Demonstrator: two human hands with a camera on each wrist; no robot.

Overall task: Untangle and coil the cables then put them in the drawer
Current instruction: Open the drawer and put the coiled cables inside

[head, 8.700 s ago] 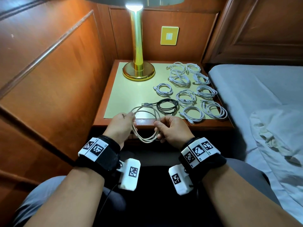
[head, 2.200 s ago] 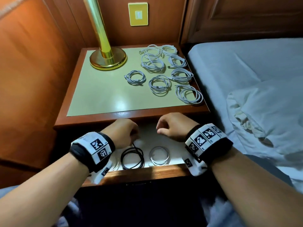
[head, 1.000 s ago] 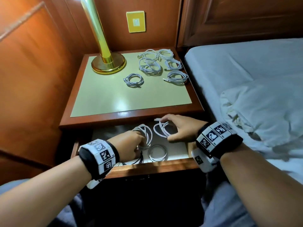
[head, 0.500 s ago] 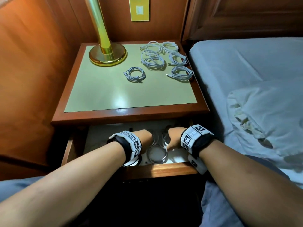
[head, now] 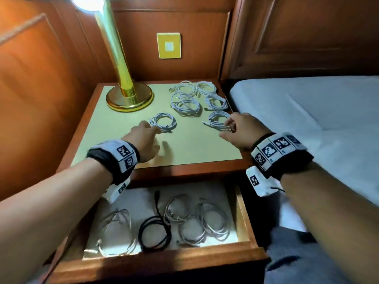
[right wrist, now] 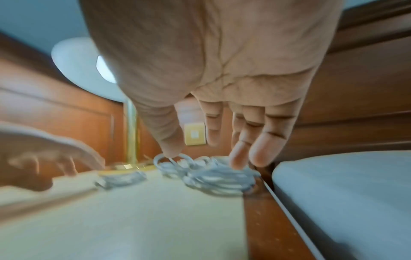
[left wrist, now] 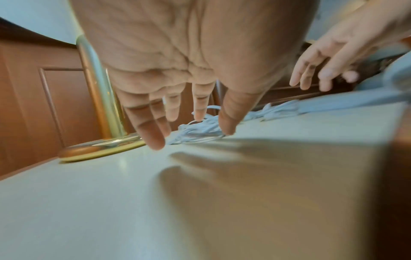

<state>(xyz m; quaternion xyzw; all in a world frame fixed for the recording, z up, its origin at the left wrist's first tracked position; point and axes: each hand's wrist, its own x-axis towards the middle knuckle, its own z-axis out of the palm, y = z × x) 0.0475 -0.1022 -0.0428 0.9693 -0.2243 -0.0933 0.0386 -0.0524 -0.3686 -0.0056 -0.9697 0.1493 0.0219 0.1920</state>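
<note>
Head view: left hand (head: 141, 140) reaches over the desk (head: 114, 128), fingers spread, tips at the near edge of a white coil (head: 164, 124); contact is hard to call from here. Right hand (head: 242, 130) is at the rightmost near coil (head: 217, 119), fingers loosely bent over it, grip unclear. Four more white coils (head: 192, 95) sit further back beside the lamp (head: 127, 95). The open drawer (head: 242, 214) holds a black cable (head: 153, 234) and several pale coils (head: 196, 220), blurred and overlapping, so the count is uncertain.

Left wrist view: fingers (left wrist: 153, 133) straight and apart, holding nothing, just above the coil; heavy motion blur.

Right wrist view: thumb tip sits on a loop, fingertips (right wrist: 238, 158) touching the coil top, fingers extended and not curled round it. Blurred; lamp top cut off.

Versus 0.5 s ago: both hands were down in the drawer and are now up on the desk. The same five or so coils remain on top; the drawer contents are now unobstructed.
</note>
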